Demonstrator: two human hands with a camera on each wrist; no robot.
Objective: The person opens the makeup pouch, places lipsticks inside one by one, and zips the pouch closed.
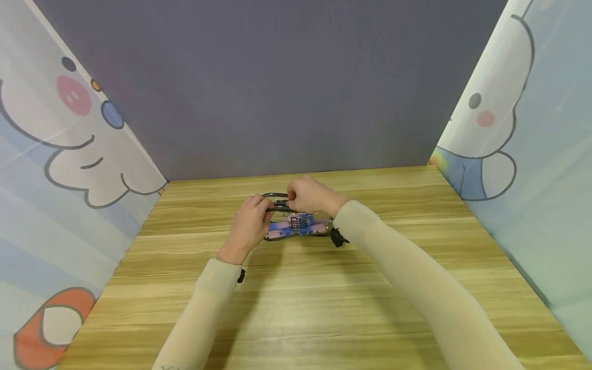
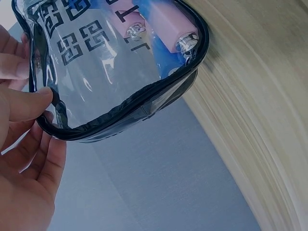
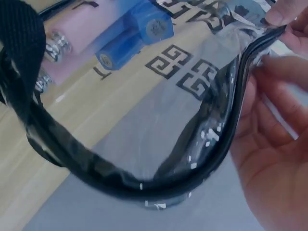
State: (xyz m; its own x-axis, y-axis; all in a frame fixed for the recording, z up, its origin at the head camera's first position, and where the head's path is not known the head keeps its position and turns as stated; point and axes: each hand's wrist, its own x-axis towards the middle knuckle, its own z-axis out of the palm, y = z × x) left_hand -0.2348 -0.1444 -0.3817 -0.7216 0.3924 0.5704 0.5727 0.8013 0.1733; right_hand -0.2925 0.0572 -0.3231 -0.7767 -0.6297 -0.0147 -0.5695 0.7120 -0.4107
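A clear plastic travel pouch [image 1: 296, 228] with black piping stands on the table between both hands, the word TRAVEL and square black emblems printed on its side. Pink tubes with silvery ends [image 2: 166, 24] and blue bottles [image 3: 153, 24] show through the plastic. My left hand [image 1: 248, 225] pinches the upper rim at the left, its thumb [image 2: 33, 102] against the black edge in the left wrist view. At the upper rim further right, my right hand [image 1: 313, 196] pinches the black edge between thumb and fingers.
A black strap [image 1: 338, 237] hangs off the pouch's right end, close to the right sleeve. The wood-grain table [image 1: 296, 308] ends at a grey panel [image 1: 296, 92] behind the pouch. Cartoon-printed curtains [image 1: 490, 103] stand at both sides.
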